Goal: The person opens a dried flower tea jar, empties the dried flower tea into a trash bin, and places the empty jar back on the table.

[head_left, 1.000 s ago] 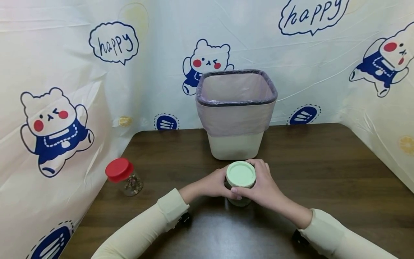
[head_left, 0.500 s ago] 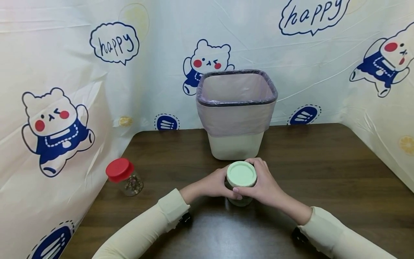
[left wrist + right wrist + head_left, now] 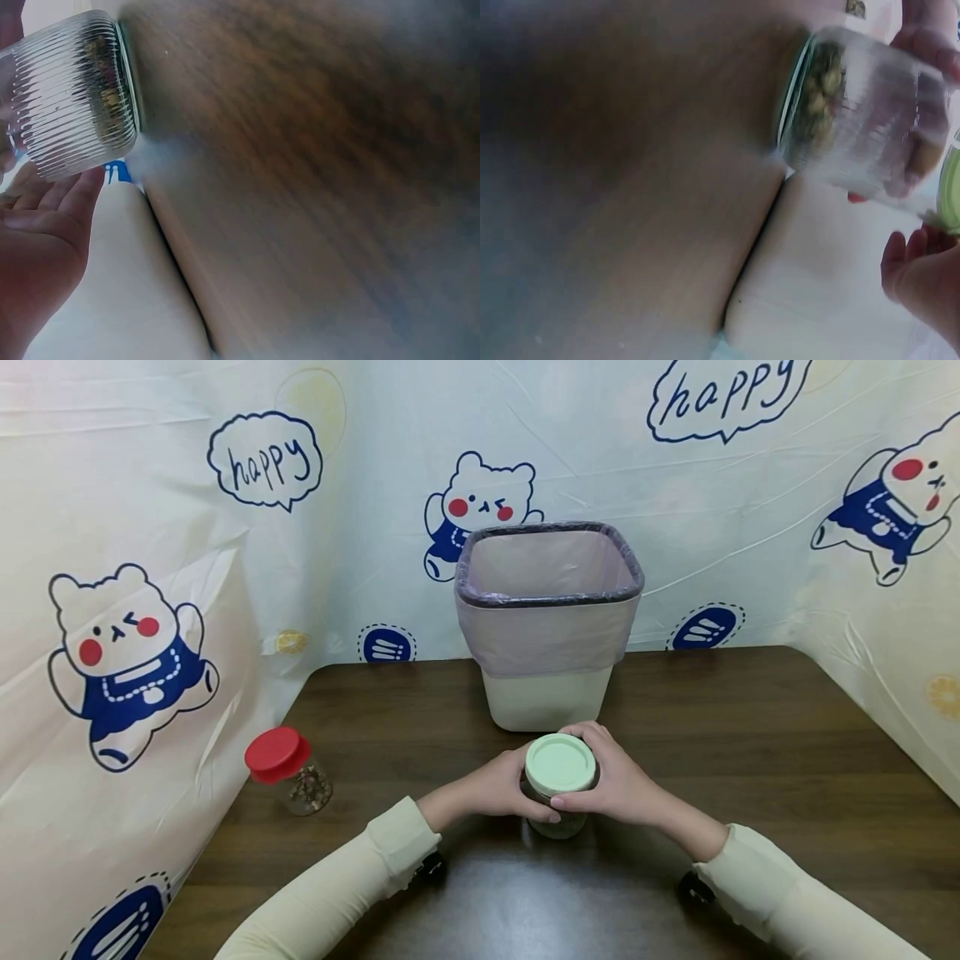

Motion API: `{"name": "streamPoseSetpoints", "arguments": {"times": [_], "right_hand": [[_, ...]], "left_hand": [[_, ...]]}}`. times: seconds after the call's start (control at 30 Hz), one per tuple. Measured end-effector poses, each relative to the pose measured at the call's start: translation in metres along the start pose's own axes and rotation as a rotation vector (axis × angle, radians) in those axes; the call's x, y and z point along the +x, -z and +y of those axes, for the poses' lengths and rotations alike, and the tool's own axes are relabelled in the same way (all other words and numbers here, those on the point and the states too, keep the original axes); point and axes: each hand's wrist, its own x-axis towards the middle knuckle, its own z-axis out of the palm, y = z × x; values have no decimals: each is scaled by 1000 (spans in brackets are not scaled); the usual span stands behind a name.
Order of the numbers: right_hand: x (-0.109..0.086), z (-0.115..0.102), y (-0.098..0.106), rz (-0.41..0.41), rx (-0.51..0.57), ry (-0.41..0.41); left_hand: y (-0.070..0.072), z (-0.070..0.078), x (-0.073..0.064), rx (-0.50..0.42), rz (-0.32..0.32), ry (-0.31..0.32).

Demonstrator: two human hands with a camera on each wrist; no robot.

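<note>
A ribbed glass jar (image 3: 64,97) with a pale green lid (image 3: 560,763) stands on the table in front of me. Dried brownish-green bits lie at its bottom, seen in both wrist views. My left hand (image 3: 495,787) grips the jar's body from the left, thumb across the front. From the right, my right hand (image 3: 621,785) holds the lid around its edge, its thumb at the front near the left thumb and its fingers behind. The lid sits on the jar's mouth. Part of the jar's body is hidden by the hands in the head view.
A beige bin (image 3: 549,702) lined with a translucent bag stands just behind the jar. To the left is a second glass jar with a red lid (image 3: 277,753) and dried bits inside. The dark wooden table (image 3: 750,735) meets a printed cloth backdrop at the back and sides.
My right hand has turned slightly around the lid: its thumb has slid right and its fingers have moved back and left. The left hand and the jar have stayed in place.
</note>
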Motion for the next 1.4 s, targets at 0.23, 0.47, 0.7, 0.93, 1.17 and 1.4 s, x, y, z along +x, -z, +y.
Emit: {"name": "streamPoseSetpoints", "arguments": {"times": [0.23,0.47,0.7,0.93,1.17,1.4], "right_hand": [[8,8,11,-138,111,46],[14,11,17,-199,172,82],[10,9,16,-194,154,68],[2,6,8,-122,139,56],[-8,-8,-8,32,66,-57],[-15,-25,-23,173,28,-246]], "left_hand": [[3,1,3,3,-26,6],[4,-1,4,2,-33,18],[3,-3,3,-2,-35,28],[2,-3,2,-12,-37,16],[1,-3,0,-5,-29,17],[1,-2,-1,0,-15,11]]}}
